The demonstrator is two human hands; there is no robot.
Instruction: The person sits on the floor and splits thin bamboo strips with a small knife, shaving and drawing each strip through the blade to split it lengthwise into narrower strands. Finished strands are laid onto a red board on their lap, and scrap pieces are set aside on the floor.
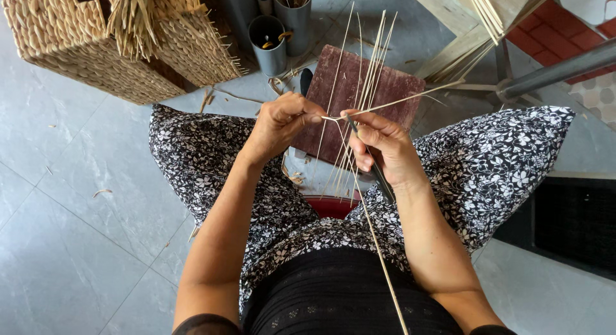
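1. Grey floor tiles [77,245] fill the lower left of the frame, and I look straight down on a lap in a black-and-white flowered skirt [192,155].
2. At the centre, my left hand [279,126] is closed in a pinch on the end of a thin pale strip [398,103], which runs from the fingers toward the upper right.
3. My right hand [382,149] is closed around a dark knife [378,178]; its handle comes out below the palm, and the blade end seems to meet the strip just where the two hands come together.
4. A bundle of thin strips [359,65] stands up between the hands and fans toward the top of the frame. One long strip [378,258] goes down over the lap to the bottom edge.
5. Behind the hands, a reddish-brown board [385,85] lies on the floor.
6. How far along: I judge the work is in the middle. Several strips are already thin and even, so I think they are finished; the one in the pinch is being worked now. How many are left I cannot tell.
7. Small shavings [295,178] lie under the hands, which fits with cutting already done.
8. In the upper left stands a woven basket [70,40], and beside it grey cups [269,43]. A red stool [330,206] shows a little under the skirt.
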